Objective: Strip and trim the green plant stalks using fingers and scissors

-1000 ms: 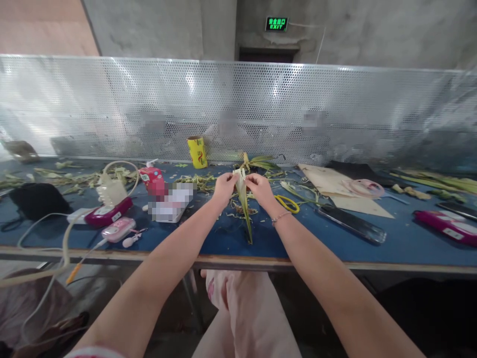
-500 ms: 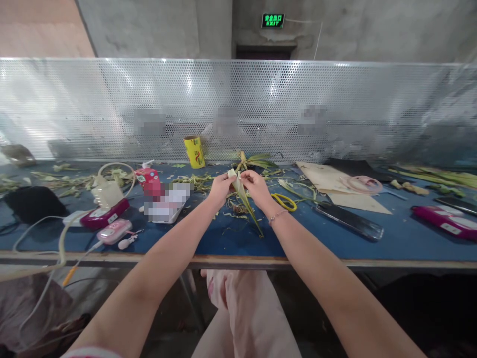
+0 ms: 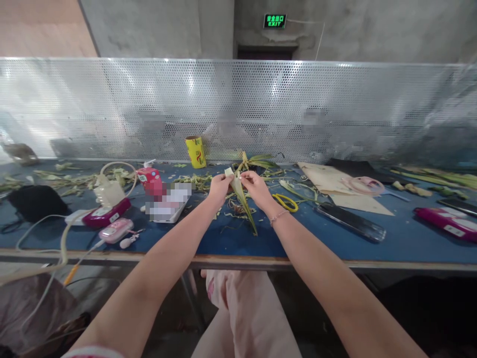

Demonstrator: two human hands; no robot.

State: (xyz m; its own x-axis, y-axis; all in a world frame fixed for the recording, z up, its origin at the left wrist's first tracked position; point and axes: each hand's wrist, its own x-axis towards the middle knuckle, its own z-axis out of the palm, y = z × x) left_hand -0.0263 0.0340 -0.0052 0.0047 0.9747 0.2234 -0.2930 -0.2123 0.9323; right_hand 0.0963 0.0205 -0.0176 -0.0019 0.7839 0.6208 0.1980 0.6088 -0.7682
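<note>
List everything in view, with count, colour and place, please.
Leaf: 1, pale green, centre
Table: 1, blue, foreground
Scraps: many, green, across table
Roll: 1, yellow, back centre
Pack: 1, red, left
Object: 1, white, left, partly pixelated
Bottle: 1, translucent, left
Devices: 2, purple, left and right
Case: 1, pink, left front
Pouch: 1, black, far left
Cords: several, pale, left
Loop: 1, yellow, right of leaf
Phones: apparently 2, dark, right
Card: count unclear, tan, right rear
Coil: 1, pink, on card
Screen: 1, silver, behind table
Exit sign: 1, green-lit, back wall
Bracelet: 1, pinkish, right wrist
Trousers: 1, pale, below table
Left hand: 1, bare, pinching leaf
Right hand: 1, bare, pinching leaf
</note>
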